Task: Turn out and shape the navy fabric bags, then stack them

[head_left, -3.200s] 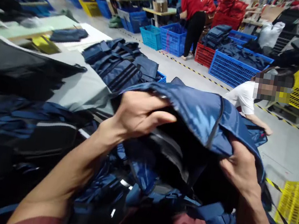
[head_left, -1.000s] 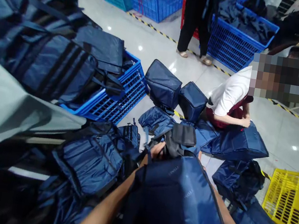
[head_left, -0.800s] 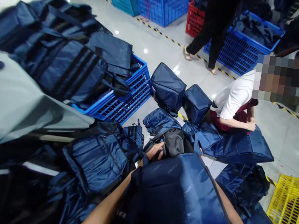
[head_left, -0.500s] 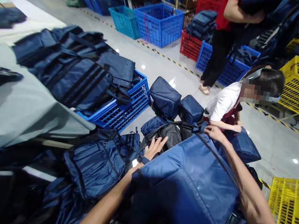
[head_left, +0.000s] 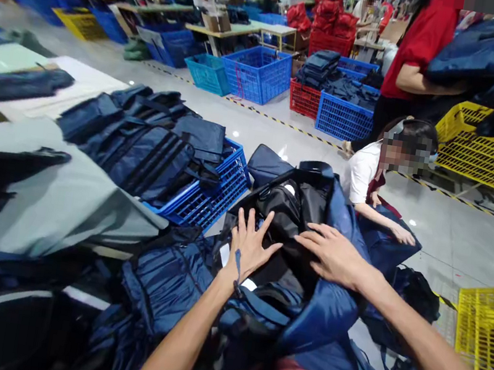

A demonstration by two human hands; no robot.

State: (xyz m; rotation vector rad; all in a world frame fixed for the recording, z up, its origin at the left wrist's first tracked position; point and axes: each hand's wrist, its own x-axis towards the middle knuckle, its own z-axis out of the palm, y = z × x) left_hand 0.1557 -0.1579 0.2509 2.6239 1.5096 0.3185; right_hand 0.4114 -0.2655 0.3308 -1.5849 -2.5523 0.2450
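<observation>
Right in front of me is a large blue bag [head_left: 334, 299], its mouth gaping and its black inside showing. Within the opening lie black folded pieces [head_left: 280, 204] with small white labels. My left hand [head_left: 252, 245], a blue band on its wrist, has its fingers spread over the left side of the opening. On the other side my right hand [head_left: 332, 253] lies with outstretched fingers against the inner black cloth. Neither hand grips anything that I can see. A crumpled blue backpack [head_left: 166, 278] rests to the left of my left forearm.
A blue crate [head_left: 221, 184] piled with blue backpacks [head_left: 144, 150] stands at left. Beyond the bag a co-worker in a white shirt [head_left: 359, 171] crouches over another blue bag [head_left: 381, 241]. A second person in red [head_left: 424, 57] carries blue bags. A yellow crate [head_left: 490, 336] is at right.
The bag was upright with its blue side towards me; now its opening faces up. My right hand has left the top edge and come down inside. The person in red has moved right.
</observation>
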